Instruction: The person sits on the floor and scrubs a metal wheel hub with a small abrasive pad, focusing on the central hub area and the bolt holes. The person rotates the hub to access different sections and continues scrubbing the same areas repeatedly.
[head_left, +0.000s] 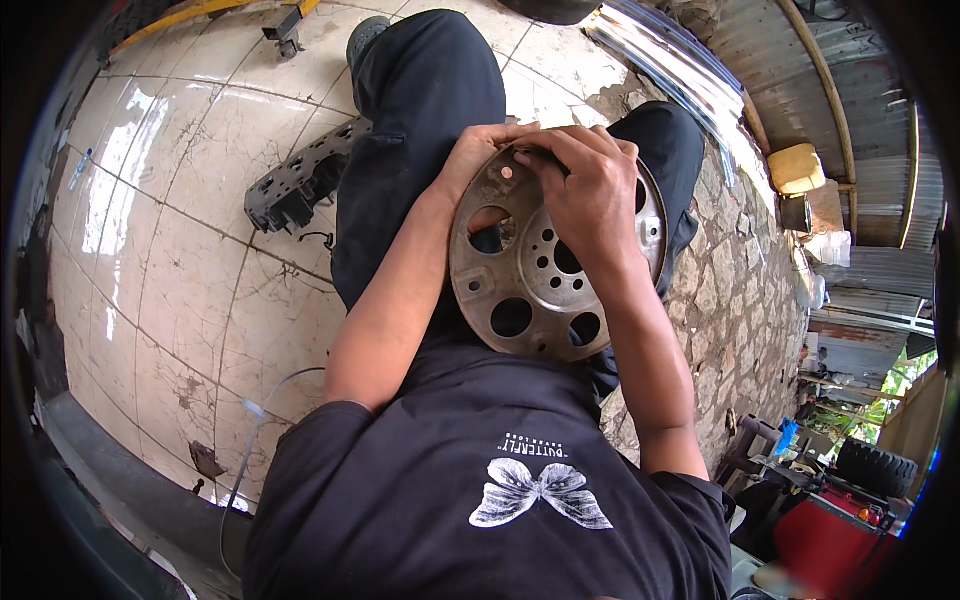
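A round metal flexplate rests tilted on my lap, against my dark trousers. Large round holes ring its face, and smaller bolt holes surround the centre opening. My left hand grips its upper left rim, with the fingers partly hidden behind the edge. Across the top reaches my right hand, its thumb bent onto the face near the rim and its fingers curled over the edge. A small copper-coloured round spot shows on the plate just below the right thumb tip. Whether anything small sits under that thumb is hidden.
A black perforated part lies on the cracked tile floor, left of my leg. A yellow metal frame stands at the far left. Stone paving, a yellow jerrycan and corrugated sheets are on the right, with a tyre nearer.
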